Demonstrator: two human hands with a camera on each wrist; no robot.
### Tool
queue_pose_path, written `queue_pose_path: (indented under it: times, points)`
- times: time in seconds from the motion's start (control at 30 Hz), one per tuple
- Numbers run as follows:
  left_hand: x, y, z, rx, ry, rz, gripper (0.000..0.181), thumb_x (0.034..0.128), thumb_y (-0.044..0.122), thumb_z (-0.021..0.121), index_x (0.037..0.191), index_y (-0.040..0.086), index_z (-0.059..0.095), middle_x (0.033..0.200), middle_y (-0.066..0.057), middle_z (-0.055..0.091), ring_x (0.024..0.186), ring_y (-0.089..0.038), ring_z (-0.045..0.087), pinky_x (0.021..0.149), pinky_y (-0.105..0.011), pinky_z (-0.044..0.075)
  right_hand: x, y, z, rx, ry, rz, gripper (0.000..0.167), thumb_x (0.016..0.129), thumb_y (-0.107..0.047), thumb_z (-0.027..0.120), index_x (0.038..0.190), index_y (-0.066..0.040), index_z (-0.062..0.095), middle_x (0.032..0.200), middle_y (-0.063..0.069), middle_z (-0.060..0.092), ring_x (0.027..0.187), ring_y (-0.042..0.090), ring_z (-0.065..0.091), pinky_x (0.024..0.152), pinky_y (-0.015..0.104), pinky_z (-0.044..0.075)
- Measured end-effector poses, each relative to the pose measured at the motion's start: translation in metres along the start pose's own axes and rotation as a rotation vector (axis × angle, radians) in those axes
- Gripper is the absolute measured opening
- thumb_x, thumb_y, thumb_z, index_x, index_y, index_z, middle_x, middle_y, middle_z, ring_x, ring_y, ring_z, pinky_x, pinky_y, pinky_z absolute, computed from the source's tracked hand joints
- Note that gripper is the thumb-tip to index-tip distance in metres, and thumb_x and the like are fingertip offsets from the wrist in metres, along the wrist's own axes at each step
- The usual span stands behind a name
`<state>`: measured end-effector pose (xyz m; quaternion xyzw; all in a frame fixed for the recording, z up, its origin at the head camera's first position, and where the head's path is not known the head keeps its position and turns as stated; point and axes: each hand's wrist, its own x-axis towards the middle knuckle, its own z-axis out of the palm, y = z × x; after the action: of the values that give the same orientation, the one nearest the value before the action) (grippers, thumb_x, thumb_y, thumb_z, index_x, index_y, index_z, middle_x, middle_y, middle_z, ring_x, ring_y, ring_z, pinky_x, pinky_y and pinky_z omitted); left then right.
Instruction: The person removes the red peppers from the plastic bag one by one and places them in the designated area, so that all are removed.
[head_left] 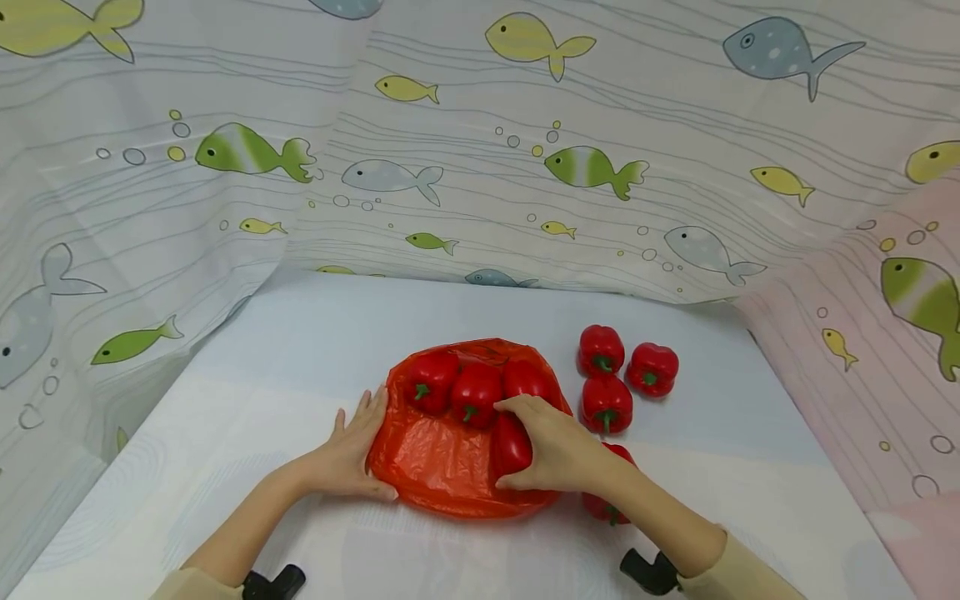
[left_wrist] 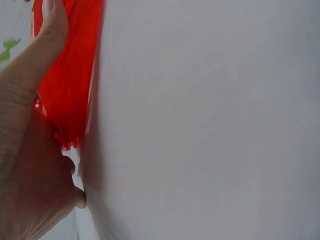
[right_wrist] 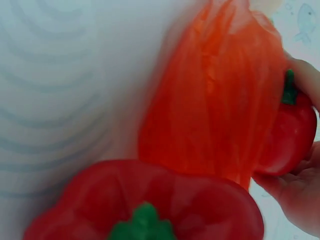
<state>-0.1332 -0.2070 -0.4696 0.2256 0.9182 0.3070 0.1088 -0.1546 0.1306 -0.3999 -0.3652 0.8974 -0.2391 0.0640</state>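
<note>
A red-orange plastic bag (head_left: 442, 467) lies on the table with its mouth spread wide. Along its far side sit a red bell pepper (head_left: 433, 379), a second bell pepper (head_left: 477, 392) and a third bell pepper (head_left: 525, 377). My right hand (head_left: 558, 450) grips another bell pepper (head_left: 512, 446) at the bag's right side; the right wrist view shows its green stem beyond the bag wall. My left hand (head_left: 348, 454) rests against the bag's left edge with fingers spread and straight. In the left wrist view, the thumb (left_wrist: 42, 45) lies against the bag.
Right of the bag stand several more bell peppers: one at the back (head_left: 600, 346), one to its right (head_left: 652, 369), one in front (head_left: 607, 406), and one partly under my right forearm (head_left: 611, 510). A fish-patterned curtain (head_left: 480, 183) surrounds the white table (head_left: 300, 333).
</note>
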Motion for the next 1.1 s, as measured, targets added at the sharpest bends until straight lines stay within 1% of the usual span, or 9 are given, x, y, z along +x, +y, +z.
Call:
queue_pose_path:
  times: [0.2,0.33,0.43,0.5,0.67,0.77,0.87,0.97,1.1]
  points:
    - [0.0,0.002,-0.001,-0.006,-0.006,-0.003,0.137,0.0652,0.055,0.082,0.15,-0.006,-0.006,0.158,-0.025,-0.005,0.141,-0.047,-0.013,0.101,-0.071,-0.011,-0.007,-0.007,-0.019,0.054,0.108,0.013,0.086,0.067,-0.044,0.086,0.136,-0.016,0.045,0.132,-0.005,0.051,0.12,0.013,0.048,0.085,0.036,0.054]
    - [0.001,0.002,-0.002,0.0,-0.002,-0.004,0.137,0.0651,0.054,0.083,0.15,-0.006,-0.006,0.158,-0.026,-0.004,0.141,-0.047,-0.012,0.102,-0.071,-0.011,-0.013,-0.002,-0.038,0.101,0.236,-0.007,0.085,0.066,-0.037,0.089,0.135,-0.015,0.046,0.132,-0.005,0.051,0.118,0.014,0.05,0.08,0.036,0.055]
    - [0.001,0.002,-0.003,0.012,-0.001,-0.006,0.137,0.0651,0.055,0.082,0.15,-0.005,-0.007,0.158,-0.025,-0.004,0.141,-0.047,-0.012,0.102,-0.071,-0.011,-0.019,0.008,-0.055,0.127,0.342,-0.022,0.085,0.065,-0.03,0.091,0.135,-0.013,0.046,0.131,-0.003,0.052,0.115,0.015,0.051,0.079,0.036,0.056]
    - [0.001,0.002,-0.003,0.012,-0.003,-0.005,0.137,0.0651,0.055,0.082,0.15,-0.005,-0.006,0.158,-0.025,-0.004,0.141,-0.047,-0.012,0.102,-0.071,-0.011,-0.025,0.017,-0.067,0.122,0.403,-0.019,0.085,0.064,-0.026,0.091,0.136,-0.011,0.047,0.13,-0.002,0.053,0.114,0.016,0.052,0.078,0.038,0.056]
    - [0.001,0.001,-0.002,0.006,-0.004,-0.003,0.137,0.065,0.055,0.082,0.15,-0.006,-0.006,0.158,-0.025,-0.004,0.141,-0.047,-0.012,0.101,-0.071,-0.012,-0.045,0.049,-0.089,0.069,0.497,0.041,0.087,0.064,-0.015,0.091,0.138,-0.006,0.045,0.13,0.005,0.052,0.114,0.022,0.051,0.075,0.046,0.056]
    - [0.001,0.001,-0.002,0.017,-0.004,-0.005,0.137,0.0651,0.055,0.082,0.15,-0.006,-0.006,0.158,-0.025,-0.004,0.141,-0.047,-0.012,0.102,-0.071,-0.011,-0.057,0.067,-0.095,0.04,0.517,0.107,0.087,0.065,-0.011,0.089,0.138,-0.003,0.043,0.129,0.011,0.051,0.113,0.028,0.05,0.074,0.052,0.055]
    - [0.001,0.0,-0.002,0.026,-0.001,0.0,0.137,0.0652,0.056,0.082,0.15,-0.006,-0.006,0.158,-0.025,-0.004,0.141,-0.048,-0.011,0.101,-0.072,-0.011,-0.068,0.081,-0.096,0.013,0.505,0.169,0.086,0.066,-0.011,0.089,0.137,-0.001,0.042,0.128,0.015,0.05,0.112,0.034,0.049,0.072,0.057,0.054]
    - [0.001,0.0,-0.001,0.027,-0.003,0.001,0.137,0.0654,0.056,0.081,0.15,-0.006,-0.006,0.158,-0.025,-0.004,0.141,-0.048,-0.011,0.101,-0.072,-0.01,-0.075,0.091,-0.093,-0.033,0.464,0.21,0.086,0.065,-0.014,0.09,0.136,0.001,0.043,0.126,0.018,0.049,0.11,0.038,0.048,0.07,0.059,0.053]
    - [0.0,-0.001,0.0,0.017,-0.009,-0.007,0.137,0.0653,0.055,0.082,0.15,-0.006,-0.006,0.158,-0.025,-0.005,0.141,-0.047,-0.012,0.101,-0.072,-0.011,-0.081,0.107,-0.088,-0.108,0.372,0.249,0.088,0.063,-0.016,0.091,0.134,0.003,0.042,0.125,0.021,0.048,0.11,0.041,0.048,0.069,0.058,0.054]
